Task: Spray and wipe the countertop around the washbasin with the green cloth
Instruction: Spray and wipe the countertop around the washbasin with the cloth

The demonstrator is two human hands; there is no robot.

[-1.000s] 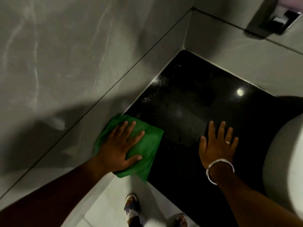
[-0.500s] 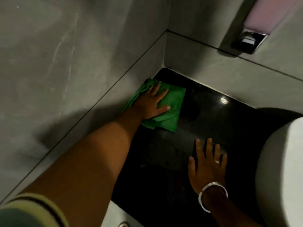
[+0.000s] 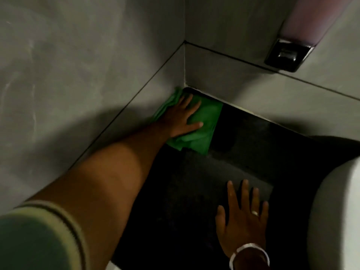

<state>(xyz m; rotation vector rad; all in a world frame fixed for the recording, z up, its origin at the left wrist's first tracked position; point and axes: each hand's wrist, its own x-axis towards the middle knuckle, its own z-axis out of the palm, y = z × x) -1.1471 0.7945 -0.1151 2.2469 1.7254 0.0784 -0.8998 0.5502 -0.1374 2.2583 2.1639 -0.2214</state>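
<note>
Wiping step under way: the left hand [image 3: 182, 118] presses flat, fingers spread, on the green cloth [image 3: 202, 125], jammed into the far corner of the dark tabletop [image 3: 194, 182] where the walls meet. The right hand [image 3: 242, 217] rests released, palm down, beside the washbasin [image 3: 337, 201]. Dim light, so any remaining wet patches are hard to judge. Next, probably a sweep along the back wall.

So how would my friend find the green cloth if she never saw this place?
Look at the black countertop beside the white washbasin, and follow it to the far corner where two grey walls meet. The green cloth lies there, pressed flat under the left hand. It is the only bright green thing.
</note>
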